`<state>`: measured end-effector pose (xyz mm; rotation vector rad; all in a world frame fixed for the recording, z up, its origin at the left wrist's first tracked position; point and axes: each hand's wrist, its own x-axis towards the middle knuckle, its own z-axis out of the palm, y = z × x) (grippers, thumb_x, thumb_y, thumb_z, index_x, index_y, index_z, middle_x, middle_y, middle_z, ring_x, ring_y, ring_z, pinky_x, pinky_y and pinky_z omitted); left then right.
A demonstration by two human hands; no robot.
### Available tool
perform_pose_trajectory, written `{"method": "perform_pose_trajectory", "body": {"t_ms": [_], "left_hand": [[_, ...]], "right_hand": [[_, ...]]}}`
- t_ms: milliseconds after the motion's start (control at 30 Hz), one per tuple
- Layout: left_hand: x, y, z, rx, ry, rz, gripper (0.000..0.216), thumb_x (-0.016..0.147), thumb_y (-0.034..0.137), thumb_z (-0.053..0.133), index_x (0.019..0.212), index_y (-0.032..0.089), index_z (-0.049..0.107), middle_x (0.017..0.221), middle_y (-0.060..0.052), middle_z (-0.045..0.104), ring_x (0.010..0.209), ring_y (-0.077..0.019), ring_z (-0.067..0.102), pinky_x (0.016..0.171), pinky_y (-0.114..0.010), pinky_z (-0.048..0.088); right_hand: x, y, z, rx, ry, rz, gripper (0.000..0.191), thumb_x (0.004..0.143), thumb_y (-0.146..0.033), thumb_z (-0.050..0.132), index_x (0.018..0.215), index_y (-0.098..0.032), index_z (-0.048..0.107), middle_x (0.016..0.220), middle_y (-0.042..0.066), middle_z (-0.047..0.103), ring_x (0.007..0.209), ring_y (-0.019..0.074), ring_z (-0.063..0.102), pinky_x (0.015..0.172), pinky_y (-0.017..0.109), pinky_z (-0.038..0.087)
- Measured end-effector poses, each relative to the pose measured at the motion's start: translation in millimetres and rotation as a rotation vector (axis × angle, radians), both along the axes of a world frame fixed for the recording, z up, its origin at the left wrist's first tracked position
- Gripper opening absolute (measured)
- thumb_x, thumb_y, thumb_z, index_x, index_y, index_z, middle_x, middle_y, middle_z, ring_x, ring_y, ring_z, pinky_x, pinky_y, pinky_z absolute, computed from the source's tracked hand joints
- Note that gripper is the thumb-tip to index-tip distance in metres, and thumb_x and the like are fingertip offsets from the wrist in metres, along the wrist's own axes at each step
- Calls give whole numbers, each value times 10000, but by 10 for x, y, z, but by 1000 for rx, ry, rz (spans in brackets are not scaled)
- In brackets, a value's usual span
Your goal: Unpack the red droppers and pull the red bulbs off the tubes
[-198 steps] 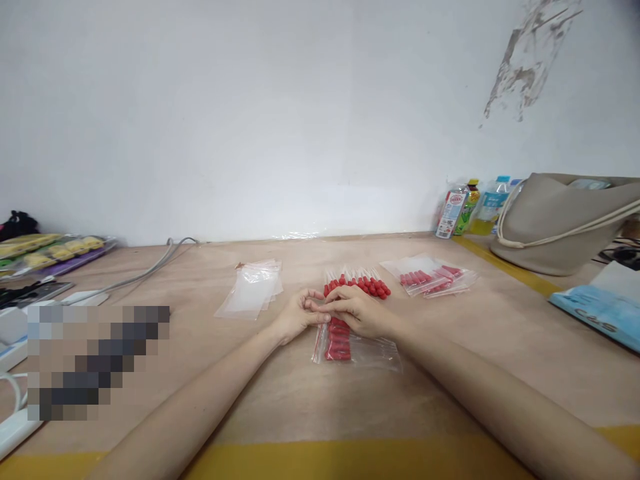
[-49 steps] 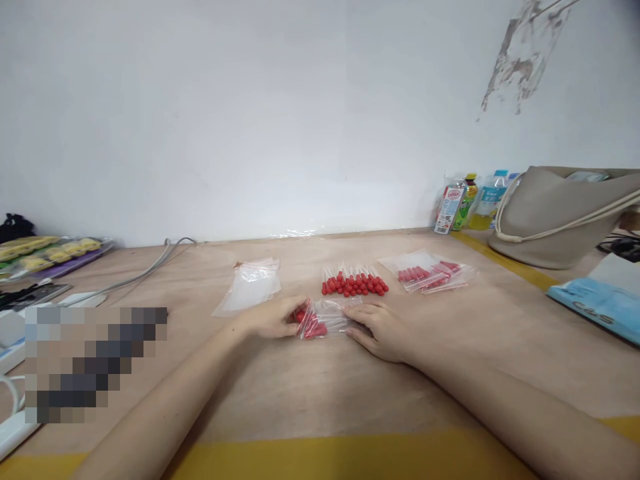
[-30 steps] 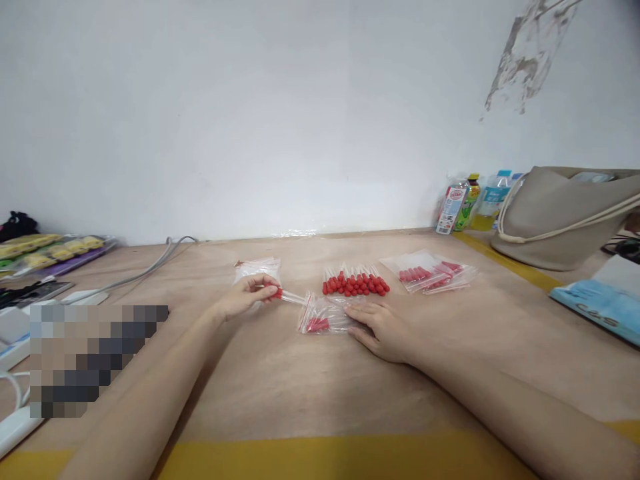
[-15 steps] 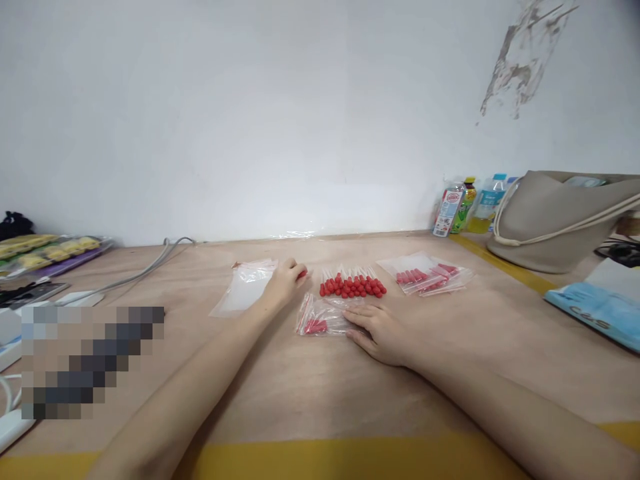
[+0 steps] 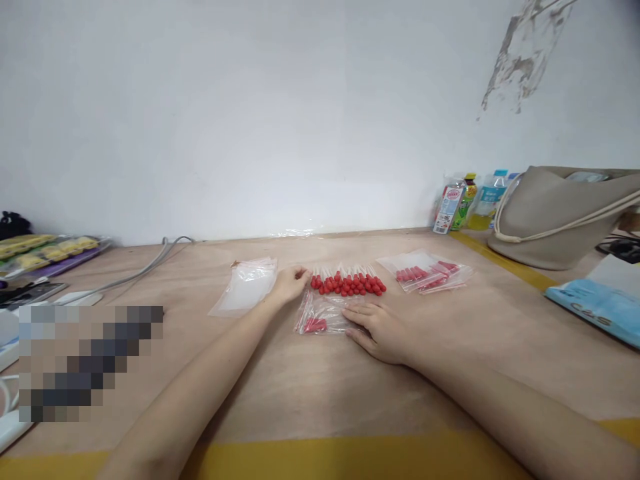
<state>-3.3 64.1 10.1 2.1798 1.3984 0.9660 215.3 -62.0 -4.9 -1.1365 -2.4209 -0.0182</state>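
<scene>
Bag pinned under right hand, red-tipped sticks at left fingertips

Both hands are set over a wood-toned tabletop [image 5: 280,393]. A grey bag [image 5: 560,220] is seen well off to the right of and beyond the right hand [image 5: 380,331]; a blue packet [image 5: 595,310] is lying well to that hand's right. Filled bags [image 5: 430,275] with red showing through are spread beyond the right hand, slightly to its right. The right hand is laid palm down, fingers outstretched, nothing gripped. A pile of flat clear bags [image 5: 245,287] is placed just left of the left hand [image 5: 291,283]. One clear bag [image 5: 333,310], red ends inside, is pressed under the right hand's fingertips, its mouth turned left, nearer the viewer than the left hand. A row of red-tipped sticks [image 5: 347,285] is laid beyond the right hand, its left end just beside the left fingertips. Those fingers are curled together; whether anything is pinched cannot be told.
</scene>
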Motion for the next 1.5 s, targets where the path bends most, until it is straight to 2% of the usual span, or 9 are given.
{"method": "perform_pose_trajectory", "body": {"t_ms": [133,333,533,733,1000,1133,1267,1367,1500], "left_hand": [[-20,-52,-62,2,-73,62,349,787,434,415,733,141,598,629,-13,604,574,-141,557,559,-246,429],[-217,-573,-73,119,-141,171,264,819,382,407,810,165,557,780,-25,592,739,-150,552,696,-268,433],[-354,-916,-59,157,-31,-155,155,786,284,518,798,185,637,916,-47,615,846,-159,573,783,-284,443],[-300,-937,60,-36,40,-470,245,833,305,480,1004,220,633,980,-46,640,937,-166,575,823,-294,453],[-348,-970,142,34,244,-562,324,785,344,556,1089,238,591,1142,-68,564,1065,-193,497,934,-356,372],[-308,-1045,170,140,276,-571,255,829,294,482,1042,211,594,998,-74,597,939,-184,528,859,-342,402],[-291,-1082,128,215,324,-483,193,854,250,395,916,168,559,828,-64,565,788,-166,508,732,-300,421],[-315,-1072,101,223,331,-424,198,868,262,369,906,170,539,807,-53,549,758,-159,501,694,-283,415],[-327,-1062,142,198,333,-522,251,846,320,453,1039,195,553,878,-57,587,845,-173,519,765,-290,411]], "right_hand": [[4,0,-2,1,-3,-3,383,855,-357,404,1172,-181,528,1171,60,571,1074,208,512,934,382,383],[8,1,-20,42,25,-1,368,846,-359,427,1151,-189,543,1157,73,575,1073,214,509,925,387,384],[4,12,-27,52,60,32,344,837,-331,446,1133,-193,554,1123,86,583,1043,219,512,897,398,398],[15,18,-6,10,99,61,337,830,-317,467,1130,-201,565,1114,81,582,1025,202,515,886,366,406],[-80,9,-24,57,111,-50,259,842,-303,449,991,-242,652,974,33,650,877,183,559,799,343,430],[-106,12,-42,70,114,-65,257,846,-308,443,968,-249,661,958,29,660,865,181,568,795,339,432],[-93,32,-58,65,133,-43,260,835,-306,457,996,-240,651,978,33,655,875,182,571,807,345,436],[-78,38,-61,54,157,-25,272,820,-313,480,1026,-231,638,1031,47,636,929,193,564,834,358,435],[-74,27,-49,38,164,-25,279,822,-311,475,1037,-227,632,1068,57,618,962,201,559,853,374,435]]}}
